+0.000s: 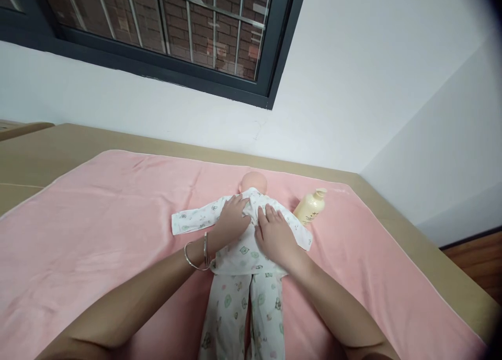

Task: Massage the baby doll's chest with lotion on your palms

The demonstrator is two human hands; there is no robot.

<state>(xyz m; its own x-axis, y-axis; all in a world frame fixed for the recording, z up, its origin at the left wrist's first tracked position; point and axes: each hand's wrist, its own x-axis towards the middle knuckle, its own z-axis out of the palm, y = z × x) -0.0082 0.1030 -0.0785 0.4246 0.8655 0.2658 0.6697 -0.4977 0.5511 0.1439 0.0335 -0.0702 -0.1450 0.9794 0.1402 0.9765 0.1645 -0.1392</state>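
A baby doll (254,181) lies on a pink blanket, its bald head at the far end. It wears a white printed long-sleeved top (243,255) and matching trousers (231,307). On the upper left part of the top rests my left hand (234,216), fingers stretched out; two bangles circle that wrist. My right hand (275,233) lies flat on the upper right part, its fingers extended towards the collar. Neither hand grips anything. The doll's left-side sleeve (192,221) spreads out sideways, and the other sleeve slopes down to the right.
A pale yellow pump bottle (311,207) stands tilted beside the right sleeve. The pink blanket (117,234) covers most of a wooden surface (78,140). Behind it rises a white wall (321,98) with a dark-framed barred window (270,82).
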